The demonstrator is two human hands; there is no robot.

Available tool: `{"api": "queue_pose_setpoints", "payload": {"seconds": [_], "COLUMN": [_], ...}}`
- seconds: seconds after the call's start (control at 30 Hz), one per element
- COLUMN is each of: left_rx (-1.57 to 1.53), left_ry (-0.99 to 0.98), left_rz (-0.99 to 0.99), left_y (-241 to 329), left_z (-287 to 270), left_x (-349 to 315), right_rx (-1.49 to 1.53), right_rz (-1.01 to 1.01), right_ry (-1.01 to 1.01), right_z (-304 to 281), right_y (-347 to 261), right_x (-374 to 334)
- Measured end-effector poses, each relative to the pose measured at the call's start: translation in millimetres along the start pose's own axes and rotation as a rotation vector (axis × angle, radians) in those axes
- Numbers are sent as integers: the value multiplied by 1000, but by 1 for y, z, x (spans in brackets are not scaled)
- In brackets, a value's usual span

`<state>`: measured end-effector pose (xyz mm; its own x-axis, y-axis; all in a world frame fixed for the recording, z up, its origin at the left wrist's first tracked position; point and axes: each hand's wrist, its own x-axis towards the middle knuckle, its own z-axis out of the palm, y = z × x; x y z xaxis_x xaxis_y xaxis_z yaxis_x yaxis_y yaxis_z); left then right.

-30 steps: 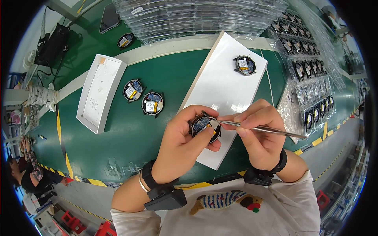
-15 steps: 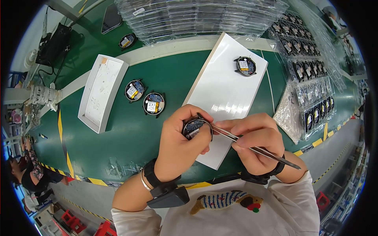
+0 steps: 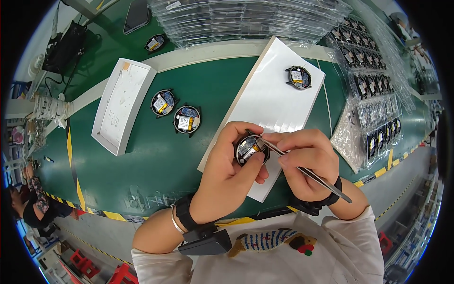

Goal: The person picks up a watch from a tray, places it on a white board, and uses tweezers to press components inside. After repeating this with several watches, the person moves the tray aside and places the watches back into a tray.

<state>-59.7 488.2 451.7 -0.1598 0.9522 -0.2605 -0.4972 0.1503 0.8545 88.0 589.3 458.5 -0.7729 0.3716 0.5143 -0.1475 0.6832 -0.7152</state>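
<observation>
An open round watch case (image 3: 249,147), its inner parts showing, sits in my left hand (image 3: 228,173), whose fingers and thumb close round its rim. My right hand (image 3: 309,163) pinches a pair of metal tweezers (image 3: 318,179). The tweezer tips reach the case at its upper right edge; whether they grip a part there is too small to tell. Both hands are over the near end of a white board (image 3: 269,102). Another open watch case (image 3: 298,77) lies on the board's far end. Two more, one watch case (image 3: 163,102) and a second watch case (image 3: 187,119), lie left of the board.
A shallow white box (image 3: 124,106) stands at the left on the green table (image 3: 161,165). Stacked clear plastic trays (image 3: 246,21) rise at the back; trays of watch cases (image 3: 371,85) fill the right. Behind lie a phone (image 3: 137,16) and another watch case (image 3: 154,43).
My left hand has shifted a little right with the watch case and turned it, so more of its inside shows. The tweezers now point more steeply, their tips at its upper right edge.
</observation>
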Motion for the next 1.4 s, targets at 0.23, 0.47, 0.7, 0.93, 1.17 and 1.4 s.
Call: {"api": "queue_pose_setpoints", "payload": {"seconds": [0.23,0.47,0.7,0.93,1.17,1.4], "left_rx": [22,26,-14,39,124,275], "left_ry": [-27,-26,-28,-64,-38,331], "left_rz": [-29,-37,-3,-37,-32,192], "left_y": [2,0,-1,3,16,63], "left_z": [-2,0,0,-3,-15,-65], "left_x": [-2,-1,-1,0,2,4], "right_rx": [59,74,53,86,108,-324], "right_rz": [74,110,141,169,166,467], "right_ry": [26,73,42,85,96,216], "right_z": [-1,1,-2,-1,-13,-62], "right_y": [0,2,-1,-3,-4,29], "right_x": [0,0,1,-3,2,27]}}
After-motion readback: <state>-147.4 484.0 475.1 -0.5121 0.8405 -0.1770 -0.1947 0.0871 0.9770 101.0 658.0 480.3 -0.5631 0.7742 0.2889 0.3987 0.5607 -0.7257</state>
